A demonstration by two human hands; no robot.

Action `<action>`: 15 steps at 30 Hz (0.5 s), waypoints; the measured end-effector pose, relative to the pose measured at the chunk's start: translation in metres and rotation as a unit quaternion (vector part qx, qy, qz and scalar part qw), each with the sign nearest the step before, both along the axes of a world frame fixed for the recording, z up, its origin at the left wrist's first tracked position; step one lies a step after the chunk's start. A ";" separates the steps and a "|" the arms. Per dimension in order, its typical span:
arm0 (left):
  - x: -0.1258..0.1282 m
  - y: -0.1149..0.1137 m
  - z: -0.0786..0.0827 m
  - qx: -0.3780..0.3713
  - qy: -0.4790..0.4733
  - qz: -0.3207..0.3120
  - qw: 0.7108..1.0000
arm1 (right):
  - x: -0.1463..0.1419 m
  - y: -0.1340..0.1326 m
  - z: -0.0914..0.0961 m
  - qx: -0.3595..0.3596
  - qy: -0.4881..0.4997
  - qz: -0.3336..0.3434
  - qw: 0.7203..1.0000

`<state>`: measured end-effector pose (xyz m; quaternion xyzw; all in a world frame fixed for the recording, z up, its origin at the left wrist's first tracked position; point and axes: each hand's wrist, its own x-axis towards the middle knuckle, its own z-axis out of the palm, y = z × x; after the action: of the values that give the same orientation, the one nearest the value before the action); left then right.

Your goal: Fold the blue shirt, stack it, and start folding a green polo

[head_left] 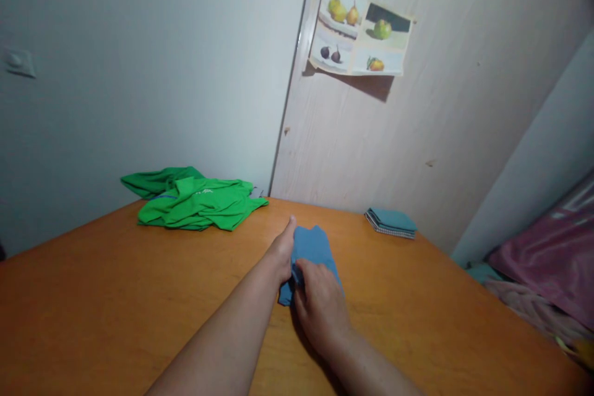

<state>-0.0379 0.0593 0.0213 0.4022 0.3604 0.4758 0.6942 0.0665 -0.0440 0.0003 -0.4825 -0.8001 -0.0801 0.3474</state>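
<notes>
Folded blue cloth is lying on the orange-brown tabletop, btwn both hands. R hand is clamping its near L edge, fingers curled in. L hand is resting along its L side, thumb pointing away; can't tell if its hidden fingers are gripping. Fwd-L of L hand, a crumpled green garment w/ white logo is lying. Fwd-R of R hand, a folded teal-and-check cloth stack is sitting. Well beyond both, a fruit-pics sheet is hanging.
</notes>
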 end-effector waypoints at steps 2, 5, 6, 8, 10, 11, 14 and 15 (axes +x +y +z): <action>-0.009 0.010 -0.001 0.018 0.063 0.101 0.993 | -0.002 -0.003 -0.007 -0.013 -0.017 0.009 1.000; -0.019 0.021 -0.007 0.060 0.169 0.205 0.962 | -0.001 -0.007 -0.009 -0.024 -0.041 0.025 0.999; -0.021 0.024 -0.010 0.072 0.189 0.217 0.955 | -0.001 -0.008 -0.009 -0.027 -0.046 0.028 0.998; -0.023 0.028 -0.017 0.097 0.223 0.225 0.944 | -0.003 -0.011 -0.006 -0.035 -0.047 0.035 0.998; -0.022 0.031 -0.024 0.124 0.264 0.218 0.931 | -0.005 -0.015 -0.003 -0.046 -0.037 0.046 0.997; -0.022 0.032 -0.028 0.136 0.286 0.210 0.925 | -0.006 -0.017 -0.001 -0.052 -0.028 0.054 0.997; -0.020 0.035 -0.036 0.170 0.352 0.178 0.903 | -0.002 -0.021 0.004 -0.068 0.005 0.087 0.994; -0.020 0.036 -0.038 0.181 0.373 0.168 0.894 | 0.003 -0.022 0.005 -0.068 0.022 0.096 0.993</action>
<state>-0.0579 0.0950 -0.0169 0.6026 0.5623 0.4575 0.3339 0.0694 -0.0656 0.0056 -0.4274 -0.8385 0.0187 0.3375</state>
